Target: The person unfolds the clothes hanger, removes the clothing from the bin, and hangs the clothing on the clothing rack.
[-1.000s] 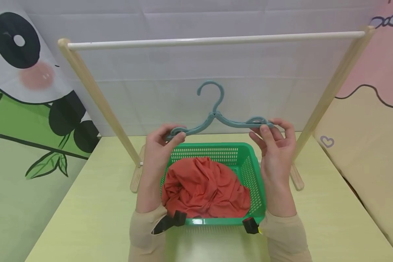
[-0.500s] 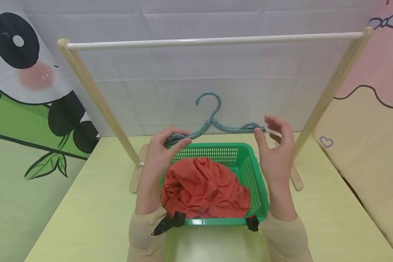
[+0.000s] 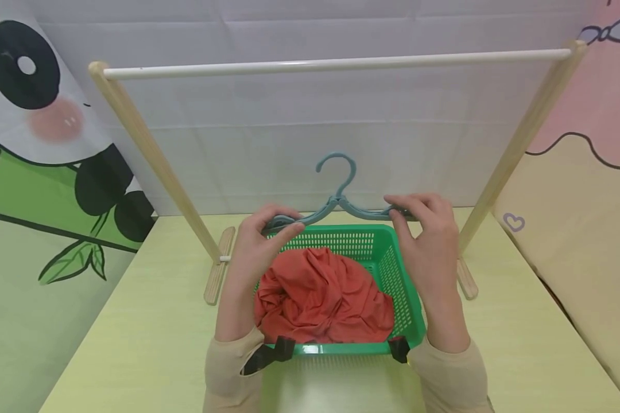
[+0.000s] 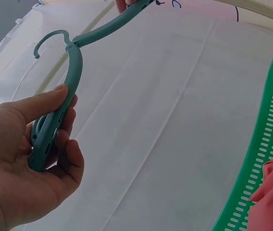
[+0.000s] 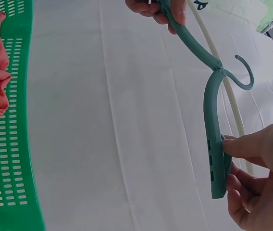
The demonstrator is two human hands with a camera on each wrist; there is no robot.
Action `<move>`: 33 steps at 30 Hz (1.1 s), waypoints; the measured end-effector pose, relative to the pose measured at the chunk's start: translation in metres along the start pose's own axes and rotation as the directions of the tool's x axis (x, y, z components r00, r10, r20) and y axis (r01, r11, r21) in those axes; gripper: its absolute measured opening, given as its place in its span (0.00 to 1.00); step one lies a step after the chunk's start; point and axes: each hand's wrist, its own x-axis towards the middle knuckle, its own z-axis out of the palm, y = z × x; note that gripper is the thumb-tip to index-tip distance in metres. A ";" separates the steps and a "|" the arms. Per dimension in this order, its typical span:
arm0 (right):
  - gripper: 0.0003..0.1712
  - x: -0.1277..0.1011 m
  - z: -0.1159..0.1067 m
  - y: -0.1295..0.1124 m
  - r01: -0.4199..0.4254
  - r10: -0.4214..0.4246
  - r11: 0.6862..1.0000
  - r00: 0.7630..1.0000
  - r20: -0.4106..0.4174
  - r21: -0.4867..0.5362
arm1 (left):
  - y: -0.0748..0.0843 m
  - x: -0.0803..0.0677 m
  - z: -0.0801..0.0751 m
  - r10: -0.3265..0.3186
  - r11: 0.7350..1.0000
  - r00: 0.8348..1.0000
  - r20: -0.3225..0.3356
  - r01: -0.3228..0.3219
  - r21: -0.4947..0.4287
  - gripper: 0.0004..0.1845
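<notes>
A teal folding clothes hanger (image 3: pixel 317 216) is held level above the back rim of the green basket, its hook pointing up. My left hand (image 3: pixel 258 241) grips the end of its left arm, thumb along the front and fingers curled behind, as the left wrist view shows. At the other end, my right hand (image 3: pixel 427 241) pinches the right arm between thumb and fingers; in the right wrist view the tip of the hanger (image 5: pixel 217 178) sticks out past the fingers. Below, a crumpled red cloth (image 3: pixel 325 292) lies in the green basket (image 3: pixel 341 348).
Behind the basket stands a rack with a white rail (image 3: pixel 341 63) and wooden posts (image 3: pixel 150 149), its feet (image 3: pixel 219 267) on the pale yellow table (image 3: pixel 139 344). A white sheet (image 3: pixel 289 109) hangs behind, with printed cartoon panels at both sides.
The hanger has come lower toward the basket. My right hand loosened from the hanger's right end, then took hold again a bit further in. The left hand keeps its grip.
</notes>
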 end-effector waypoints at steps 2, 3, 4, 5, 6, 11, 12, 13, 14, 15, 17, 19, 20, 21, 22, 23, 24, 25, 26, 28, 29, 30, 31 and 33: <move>0.09 -0.001 0.000 0.000 -0.008 0.007 1.000 1.000 0.027 0.003 | 0.000 0.000 0.000 0.005 1.000 1.000 -0.002 -0.005 -0.005 0.09; 0.09 -0.001 0.000 0.000 -0.013 0.013 1.000 0.999 0.036 0.007 | 0.000 -0.001 0.000 0.009 1.000 1.000 -0.002 -0.009 -0.007 0.08; 0.08 -0.001 0.000 0.000 -0.017 0.017 1.000 0.999 0.041 0.008 | 0.000 -0.001 -0.001 0.014 1.000 1.000 -0.003 -0.014 -0.010 0.08; 0.07 -0.001 0.000 0.000 -0.022 0.021 1.000 0.999 0.043 0.010 | 0.000 -0.001 -0.001 0.018 1.000 1.000 -0.001 -0.018 -0.011 0.08; 0.07 -0.001 0.000 0.000 -0.027 0.026 1.000 0.999 0.044 0.010 | 0.000 -0.001 -0.001 0.020 1.000 1.000 0.000 -0.020 -0.014 0.08; 0.05 -0.001 0.000 0.000 -0.057 0.056 0.998 0.998 0.020 0.037 | -0.001 -0.002 0.000 0.012 1.000 1.000 -0.004 -0.012 -0.019 0.08; 0.05 -0.001 0.000 0.001 -0.064 0.063 0.997 0.998 0.013 0.047 | -0.001 -0.002 0.000 0.007 1.000 1.000 -0.008 -0.007 -0.020 0.08; 0.05 -0.001 0.000 0.001 -0.072 0.072 0.995 0.997 0.006 0.062 | -0.001 -0.002 0.000 0.003 1.000 1.000 -0.011 -0.003 -0.018 0.08; 0.05 -0.001 -0.001 0.001 -0.081 0.082 0.994 0.997 0.001 0.078 | -0.001 -0.002 0.000 0.000 1.000 1.000 -0.014 0.000 -0.016 0.08; 0.06 0.000 -0.001 0.002 -0.095 0.095 0.991 0.995 -0.003 0.093 | -0.001 -0.002 0.000 -0.002 1.000 1.000 -0.016 0.002 -0.016 0.08; 0.06 0.000 -0.002 0.002 -0.121 0.123 0.982 0.992 -0.009 0.144 | 0.000 -0.002 0.000 -0.004 1.000 1.000 -0.020 0.004 -0.021 0.08; 0.07 0.000 -0.002 0.003 -0.150 0.155 0.970 0.988 -0.015 0.194 | 0.000 -0.002 -0.001 -0.001 1.000 1.000 -0.021 0.000 -0.029 0.08; 0.07 0.001 -0.002 0.004 -0.163 0.170 0.963 0.985 -0.017 0.217 | 0.000 -0.002 -0.001 0.004 0.999 1.000 -0.020 -0.005 -0.033 0.08; 0.07 0.001 -0.003 0.004 -0.174 0.184 0.955 0.983 -0.020 0.239 | 0.000 -0.002 -0.001 0.011 0.999 1.000 -0.018 -0.011 -0.036 0.08; 0.07 0.001 -0.003 0.004 -0.181 0.193 0.950 0.981 -0.025 0.256 | -0.001 -0.003 -0.002 0.017 0.999 1.000 -0.015 -0.017 -0.040 0.09; 0.07 0.000 -0.002 0.005 -0.189 0.204 0.944 0.978 -0.029 0.269 | -0.001 -0.003 -0.002 0.023 0.999 1.000 -0.012 -0.023 -0.042 0.09; 0.07 0.000 -0.002 0.005 -0.196 0.214 0.940 0.976 -0.032 0.280 | -0.002 -0.003 -0.002 0.028 0.999 1.000 -0.009 -0.028 -0.044 0.09; 0.07 0.000 -0.002 0.006 -0.202 0.222 0.936 0.975 -0.035 0.288 | -0.002 -0.004 -0.003 0.033 0.998 0.999 -0.006 -0.033 -0.044 0.09; 0.07 -0.001 -0.003 0.007 -0.208 0.229 0.933 0.973 -0.038 0.294 | -0.003 -0.004 -0.002 0.032 0.998 0.999 -0.006 -0.032 -0.046 0.09; 0.07 -0.002 -0.003 0.008 -0.215 0.239 0.928 0.970 -0.043 0.304 | -0.003 -0.005 -0.002 0.025 0.998 1.000 -0.006 -0.025 -0.050 0.09; 0.08 -0.002 -0.003 0.009 -0.219 0.243 0.925 0.969 -0.042 0.309 | -0.003 -0.005 -0.002 0.022 0.998 1.000 -0.008 -0.022 -0.052 0.09; 0.08 -0.003 -0.003 0.009 -0.223 0.248 0.923 0.968 -0.041 0.313 | -0.004 -0.005 -0.002 0.020 0.998 1.000 -0.010 -0.020 -0.052 0.08; 0.08 -0.003 -0.003 0.009 -0.228 0.253 0.921 0.967 -0.039 0.317 | -0.004 -0.006 -0.002 0.019 0.998 1.000 -0.012 -0.020 -0.052 0.08; 0.08 -0.004 -0.003 0.010 -0.236 0.261 0.918 0.965 -0.036 0.320 | -0.005 -0.007 -0.002 0.019 0.998 1.000 -0.015 -0.020 -0.052 0.08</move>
